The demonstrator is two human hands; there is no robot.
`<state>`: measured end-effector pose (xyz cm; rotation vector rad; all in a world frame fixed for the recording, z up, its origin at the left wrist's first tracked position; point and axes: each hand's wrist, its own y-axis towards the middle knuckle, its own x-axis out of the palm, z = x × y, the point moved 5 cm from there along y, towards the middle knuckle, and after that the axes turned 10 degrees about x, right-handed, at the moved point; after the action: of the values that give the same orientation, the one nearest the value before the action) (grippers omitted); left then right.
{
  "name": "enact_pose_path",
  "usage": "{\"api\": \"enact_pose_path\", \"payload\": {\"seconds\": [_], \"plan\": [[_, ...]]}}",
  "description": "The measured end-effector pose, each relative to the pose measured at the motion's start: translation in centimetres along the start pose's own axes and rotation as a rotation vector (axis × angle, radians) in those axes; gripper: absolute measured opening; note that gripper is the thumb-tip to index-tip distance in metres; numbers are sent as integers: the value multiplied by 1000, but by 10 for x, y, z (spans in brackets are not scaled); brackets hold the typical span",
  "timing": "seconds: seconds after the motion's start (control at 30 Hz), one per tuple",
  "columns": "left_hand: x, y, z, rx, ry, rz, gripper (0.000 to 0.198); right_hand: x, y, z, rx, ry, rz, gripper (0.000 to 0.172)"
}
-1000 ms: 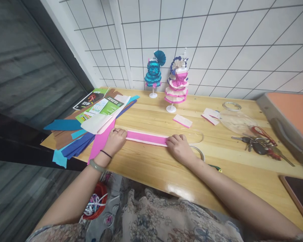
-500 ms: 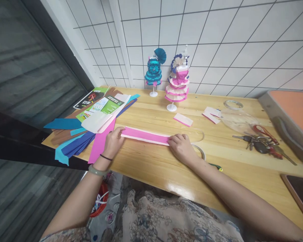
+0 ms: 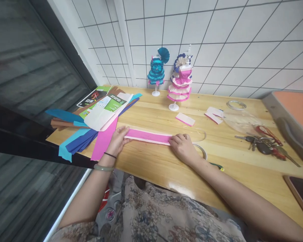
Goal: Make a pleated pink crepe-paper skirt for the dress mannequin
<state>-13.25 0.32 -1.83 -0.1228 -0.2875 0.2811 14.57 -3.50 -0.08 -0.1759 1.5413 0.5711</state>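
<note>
A long pink paper strip (image 3: pixel 148 136) with a white lower edge lies flat on the wooden table (image 3: pixel 161 164). My left hand (image 3: pixel 118 141) rests on its left end with fingers stretched along the paper. My right hand (image 3: pixel 183 147) presses down on the strip's right end, its fingers curled over the paper. A larger pink sheet (image 3: pixel 104 139) lies just left of my left hand.
A pile of blue, brown and pink paper with green booklets (image 3: pixel 101 106) covers the table's left corner. Two paper-dress mannequins (image 3: pixel 180 82) stand by the tiled wall. Folded pink pieces (image 3: pixel 185 119), tape rolls (image 3: pixel 236 105), keys (image 3: pixel 264 146), a plastic bag and a phone (image 3: pixel 301 193) lie to the right.
My left hand has opened from a curled fist to flat fingers on the strip's left end. The right hand has stayed in place. The view has shifted slightly.
</note>
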Motion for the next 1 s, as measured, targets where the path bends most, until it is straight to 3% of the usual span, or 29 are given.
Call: {"api": "enact_pose_path", "payload": {"seconds": [0.17, 0.47, 0.67, 1.0], "plan": [[7, 4, -1, 71, 234, 17, 50, -8, -6, 5, 63, 59, 49, 22], [4, -13, 8, 294, 263, -53, 57, -17, -52, 25, 247, 100, 37, 26], [4, -22, 15, 366, 317, -44, 53, -13, -60, 30, 313, 96, 5, 25], [35, -60, 57, 601, 477, -100, 47, -16, -56, 31, 348, 79, -5, 26]]}}
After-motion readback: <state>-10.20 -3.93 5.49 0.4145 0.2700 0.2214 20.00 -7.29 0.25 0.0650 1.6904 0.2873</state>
